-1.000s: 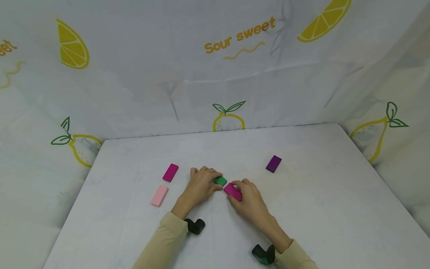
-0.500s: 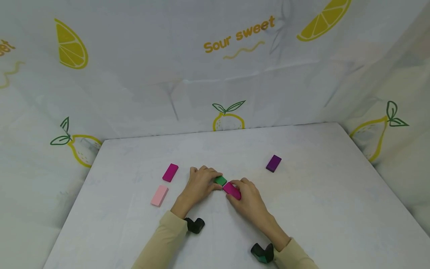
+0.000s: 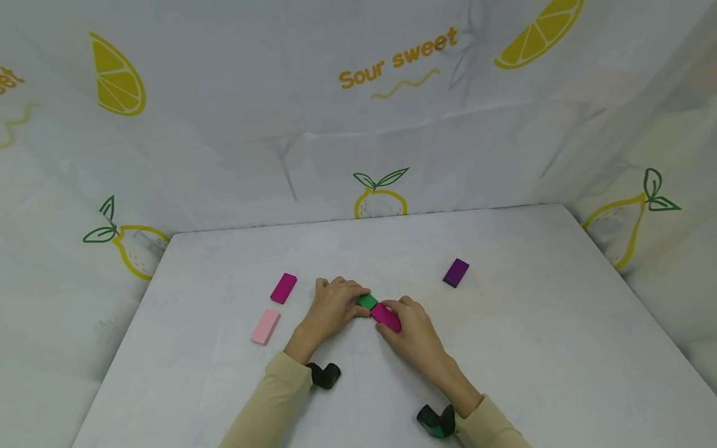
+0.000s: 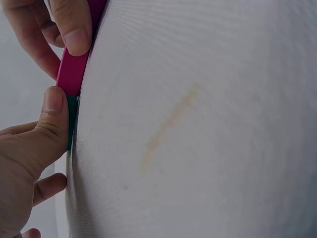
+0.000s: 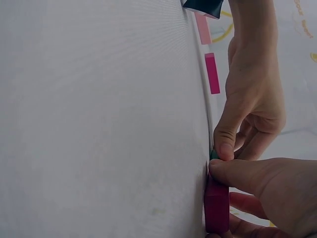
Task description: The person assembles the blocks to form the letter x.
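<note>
Between thumb and fingers my left hand (image 3: 332,309) pinches a green block (image 3: 367,301), part of which the hand covers. My right hand (image 3: 414,328) grips a magenta rectangular block (image 3: 386,317) by its long sides. In the head view the magenta block's end touches the green block's end, both low on the white table. The left wrist view also has the magenta block (image 4: 72,74) meeting the green block (image 4: 72,119) end to end. From the right wrist, the green block (image 5: 214,154) is only a sliver under the left thumb.
Left of my left hand lie another magenta block (image 3: 284,289) and a pale pink block (image 3: 266,326). A dark purple block (image 3: 456,272) lies farther back on the right of the white table (image 3: 560,348). A lemon-print cloth (image 3: 224,155) hangs behind.
My right hand has slid the magenta block slightly left and away from me, closing the small gap to the green block. The left hand has kept its hold nearly still.
</note>
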The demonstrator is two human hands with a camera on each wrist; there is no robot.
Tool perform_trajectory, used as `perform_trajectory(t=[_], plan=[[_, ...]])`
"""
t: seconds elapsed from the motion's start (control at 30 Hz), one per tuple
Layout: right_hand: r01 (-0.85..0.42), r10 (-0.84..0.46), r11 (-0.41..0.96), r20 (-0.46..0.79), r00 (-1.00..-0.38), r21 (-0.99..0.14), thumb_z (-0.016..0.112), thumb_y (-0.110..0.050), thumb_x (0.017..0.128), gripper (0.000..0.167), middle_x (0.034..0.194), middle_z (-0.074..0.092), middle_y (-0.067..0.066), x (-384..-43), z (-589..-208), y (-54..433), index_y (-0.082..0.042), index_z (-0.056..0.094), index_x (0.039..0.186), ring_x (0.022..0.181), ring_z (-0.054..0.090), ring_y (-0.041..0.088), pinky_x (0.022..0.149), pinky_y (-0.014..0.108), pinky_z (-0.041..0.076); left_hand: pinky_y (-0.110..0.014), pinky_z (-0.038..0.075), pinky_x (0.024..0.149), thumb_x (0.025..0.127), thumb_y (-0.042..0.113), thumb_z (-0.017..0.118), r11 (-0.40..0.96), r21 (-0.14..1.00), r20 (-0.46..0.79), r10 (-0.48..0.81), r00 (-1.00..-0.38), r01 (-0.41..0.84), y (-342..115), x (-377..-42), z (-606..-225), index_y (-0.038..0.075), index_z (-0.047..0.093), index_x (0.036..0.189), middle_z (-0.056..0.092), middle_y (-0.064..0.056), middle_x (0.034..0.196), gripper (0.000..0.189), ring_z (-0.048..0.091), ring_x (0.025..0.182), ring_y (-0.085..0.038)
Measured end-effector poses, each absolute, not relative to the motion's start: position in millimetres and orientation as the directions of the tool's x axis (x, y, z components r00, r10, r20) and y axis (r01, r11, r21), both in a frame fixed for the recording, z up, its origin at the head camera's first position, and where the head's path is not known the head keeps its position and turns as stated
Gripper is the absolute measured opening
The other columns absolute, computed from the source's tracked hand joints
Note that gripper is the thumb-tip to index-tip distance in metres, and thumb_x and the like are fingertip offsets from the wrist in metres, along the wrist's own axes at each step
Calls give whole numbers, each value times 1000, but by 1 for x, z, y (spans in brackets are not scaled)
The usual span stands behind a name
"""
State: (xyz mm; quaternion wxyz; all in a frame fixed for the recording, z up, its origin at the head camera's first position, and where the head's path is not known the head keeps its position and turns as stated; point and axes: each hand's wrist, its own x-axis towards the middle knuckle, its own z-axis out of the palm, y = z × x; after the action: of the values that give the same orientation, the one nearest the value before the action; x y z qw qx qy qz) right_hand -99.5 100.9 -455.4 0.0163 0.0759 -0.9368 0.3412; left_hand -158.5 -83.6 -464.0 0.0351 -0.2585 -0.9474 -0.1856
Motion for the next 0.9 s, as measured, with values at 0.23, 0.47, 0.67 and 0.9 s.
perform_trajectory(t=[0.23,0.47,0.67,0.9], plan=[[-166,-138,755,94,-986,-634,82,-11,84,39,96,67,12,-101,-457,101,1,72,120,78,51,15,63,23,40,-43,33,86,81,39,82,793,346,171,472,-865,501,-83,-159,-465,19,77,120,78,3,115,44,65,100,-18],[-176,-142,754,104,-984,-633,83,-12,84,39,96,67,12,-102,-459,101,1,73,120,78,51,15,63,22,41,-45,33,87,81,39,83,796,344,168,470,-867,498,-83,-159,-464,20,77,120,78,3,115,44,66,101,-19],[-176,-141,752,106,-984,-636,83,-12,84,39,96,66,12,-102,-460,101,1,72,120,78,51,15,62,22,40,-45,34,87,81,40,83,802,331,162,470,-867,497,-82,-159,-463,20,77,120,78,4,115,44,66,100,-18],[-181,-141,748,113,-984,-639,83,-12,84,39,95,66,12,-102,-461,101,2,72,120,77,51,15,62,22,40,-45,34,87,82,40,82,810,309,162,473,-866,499,-82,-158,-462,21,77,121,77,4,116,44,66,101,-17]])
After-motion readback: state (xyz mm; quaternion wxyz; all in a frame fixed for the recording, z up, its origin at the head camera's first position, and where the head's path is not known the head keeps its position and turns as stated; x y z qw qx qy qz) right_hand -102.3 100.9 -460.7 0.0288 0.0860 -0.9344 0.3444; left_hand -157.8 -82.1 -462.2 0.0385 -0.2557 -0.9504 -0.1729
